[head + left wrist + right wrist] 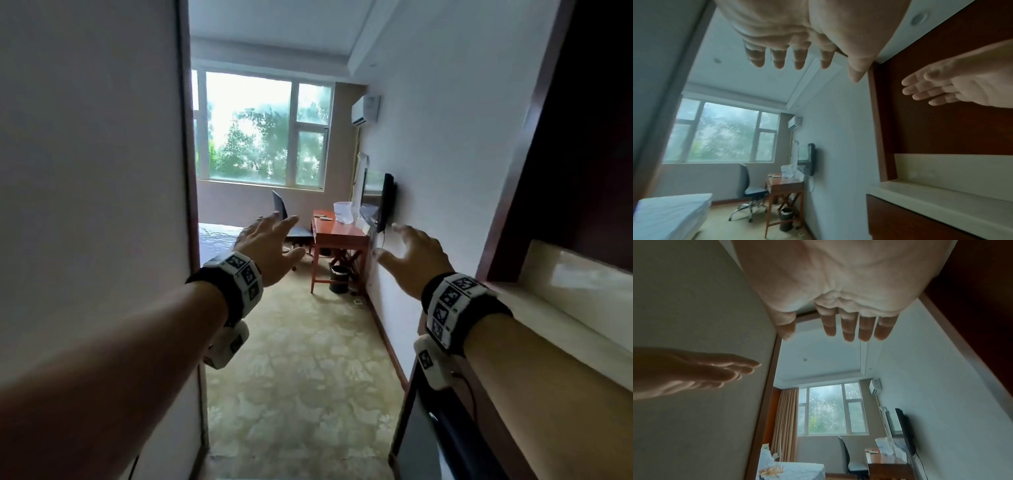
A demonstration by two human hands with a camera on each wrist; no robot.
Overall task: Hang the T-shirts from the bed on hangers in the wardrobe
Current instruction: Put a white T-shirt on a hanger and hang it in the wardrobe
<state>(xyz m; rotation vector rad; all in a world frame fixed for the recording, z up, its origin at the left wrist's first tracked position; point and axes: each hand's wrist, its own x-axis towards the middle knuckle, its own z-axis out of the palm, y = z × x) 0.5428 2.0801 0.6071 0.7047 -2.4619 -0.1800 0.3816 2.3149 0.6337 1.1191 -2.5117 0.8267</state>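
Both hands are held out in front of me in a narrow hallway, palms down and holding nothing. My left hand (pixel 270 245) has its fingers spread and straight, as the left wrist view (pixel 789 53) confirms. My right hand (pixel 409 251) is likewise open with relaxed fingers (pixel 849 324). The bed (pixel 219 240) with white sheets shows only as a corner past the left wall; in the left wrist view the bed (pixel 672 212) lies low on the left. Pale clothes and wooden hangers (pixel 770 470) lie on the bed (pixel 797 470) in the right wrist view. No wardrobe rail is visible.
A white wall (pixel 92 171) closes the left side. A dark wooden unit with a pale counter (pixel 565 274) stands on the right. Ahead are a wooden desk (pixel 337 236), an office chair (pixel 291 226), a bin (pixel 339 279), a wall TV (pixel 380 202) and patterned carpet (pixel 301 377).
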